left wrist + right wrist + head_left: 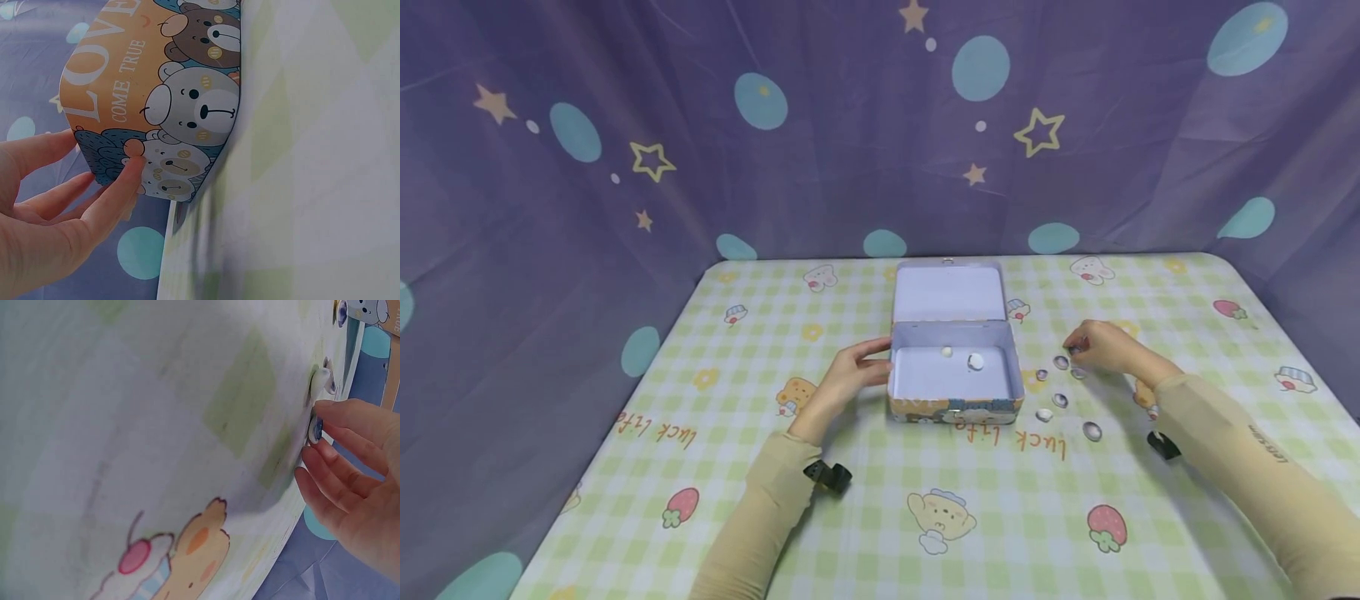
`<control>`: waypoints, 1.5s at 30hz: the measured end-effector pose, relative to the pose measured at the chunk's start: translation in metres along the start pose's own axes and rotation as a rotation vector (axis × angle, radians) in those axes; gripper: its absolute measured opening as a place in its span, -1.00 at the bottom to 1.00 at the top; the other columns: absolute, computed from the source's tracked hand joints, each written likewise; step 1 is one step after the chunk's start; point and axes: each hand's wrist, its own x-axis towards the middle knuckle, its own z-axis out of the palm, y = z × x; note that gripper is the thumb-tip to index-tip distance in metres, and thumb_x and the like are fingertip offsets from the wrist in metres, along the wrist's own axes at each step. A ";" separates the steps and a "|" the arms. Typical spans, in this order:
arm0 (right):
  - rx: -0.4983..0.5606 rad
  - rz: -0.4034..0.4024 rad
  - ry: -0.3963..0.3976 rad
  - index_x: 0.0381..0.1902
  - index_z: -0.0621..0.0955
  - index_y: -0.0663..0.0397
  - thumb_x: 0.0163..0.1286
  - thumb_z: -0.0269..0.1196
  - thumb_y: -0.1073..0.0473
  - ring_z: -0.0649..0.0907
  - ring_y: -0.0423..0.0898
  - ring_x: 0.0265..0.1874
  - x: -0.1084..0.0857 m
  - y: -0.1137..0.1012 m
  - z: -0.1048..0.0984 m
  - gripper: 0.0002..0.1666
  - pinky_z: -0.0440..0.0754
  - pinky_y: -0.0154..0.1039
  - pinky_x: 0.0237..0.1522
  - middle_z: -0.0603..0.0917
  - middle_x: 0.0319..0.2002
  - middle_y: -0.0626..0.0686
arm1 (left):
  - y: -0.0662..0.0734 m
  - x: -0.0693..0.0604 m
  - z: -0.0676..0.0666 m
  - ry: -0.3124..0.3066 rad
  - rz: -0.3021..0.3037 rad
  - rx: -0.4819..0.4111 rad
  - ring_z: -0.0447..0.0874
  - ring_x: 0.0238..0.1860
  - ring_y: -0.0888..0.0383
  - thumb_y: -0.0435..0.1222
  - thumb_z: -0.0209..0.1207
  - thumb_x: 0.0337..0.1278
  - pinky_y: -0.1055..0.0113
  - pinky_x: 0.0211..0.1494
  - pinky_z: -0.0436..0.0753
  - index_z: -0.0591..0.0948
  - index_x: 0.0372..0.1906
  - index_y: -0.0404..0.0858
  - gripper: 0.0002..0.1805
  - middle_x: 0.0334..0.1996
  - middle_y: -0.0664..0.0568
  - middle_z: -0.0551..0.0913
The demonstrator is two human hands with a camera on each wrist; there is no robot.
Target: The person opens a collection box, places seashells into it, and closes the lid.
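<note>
Support at the left wall of the tin [925, 408]: left hand [844, 379] with grip spread, fingertips touching, apparently not clamping. Best held light, enough to steady without pushing sideways or tilting. Inside the tin, on its bottom, small cream shell [947, 352] just left of a larger white shell [975, 362]; lid [949, 293] open behind. Right of the tin, near its right wall, six loose shells [1060, 400] scattered on the table [865, 508], some close together. Farther right of the tin, right hand [1105, 343], grip pinching a single dark shell [316, 428] between thumb and fingertips, low over the table; impossible to tell whether lifted clear. Judging by the curved, probably slick sides, likely to spin or slip: better to press evenly on opposite edges, then raise straight up before moving sideways, to avoid knocking neighbouring shells.
</note>
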 end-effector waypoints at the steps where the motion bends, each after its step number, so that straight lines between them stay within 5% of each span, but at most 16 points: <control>1: -0.002 0.000 0.002 -0.30 0.60 0.41 -0.06 0.27 0.36 0.54 -0.02 -0.44 0.000 0.000 0.000 -0.70 0.58 -0.01 -0.26 0.56 -0.41 0.15 | 0.000 0.000 0.000 0.000 0.001 -0.001 0.43 0.02 -0.24 -0.49 0.09 0.04 0.28 -0.06 0.62 0.29 0.19 -0.42 -0.46 0.20 -0.27 0.28; 13: -0.033 -0.011 0.001 -0.33 0.62 0.39 -0.05 0.27 0.37 0.55 0.01 -0.43 0.000 -0.002 0.001 -0.74 0.57 0.00 -0.23 0.57 -0.44 0.12 | -0.002 0.000 0.000 0.003 -0.013 -0.017 0.43 0.02 -0.23 -0.48 0.11 0.03 0.29 -0.07 0.62 0.30 0.19 -0.41 -0.45 0.20 -0.27 0.28; 21: -0.048 -0.047 -0.029 -0.32 0.62 0.40 -0.04 0.26 0.41 0.58 0.05 -0.40 0.000 -0.001 -0.002 -0.75 0.60 -0.02 -0.25 0.59 -0.41 0.16 | 0.020 -0.011 0.003 -0.033 -0.028 -0.016 0.34 0.08 -0.31 -0.53 0.04 0.07 0.30 -0.03 0.60 0.21 0.21 -0.51 -0.45 0.22 -0.35 0.20; 33: -0.056 -0.045 -0.016 -0.36 0.62 0.39 -0.07 0.27 0.40 0.59 0.10 -0.40 -0.001 0.000 -0.003 -0.77 0.59 0.00 -0.25 0.61 -0.42 0.19 | 0.001 -0.001 -0.001 -0.017 -0.008 -0.036 0.38 0.06 -0.26 -0.49 0.09 0.06 0.30 -0.04 0.60 0.26 0.21 -0.44 -0.45 0.21 -0.30 0.25; 45: -0.094 -0.110 0.046 -0.33 0.62 0.41 -0.05 0.27 0.42 0.56 -0.03 -0.49 0.004 -0.021 -0.018 -0.76 0.61 -0.15 -0.42 0.57 -0.46 0.12 | -0.001 0.000 0.000 -0.005 -0.002 -0.033 0.41 0.04 -0.26 -0.51 0.09 0.04 0.29 -0.06 0.62 0.28 0.19 -0.44 -0.46 0.20 -0.30 0.27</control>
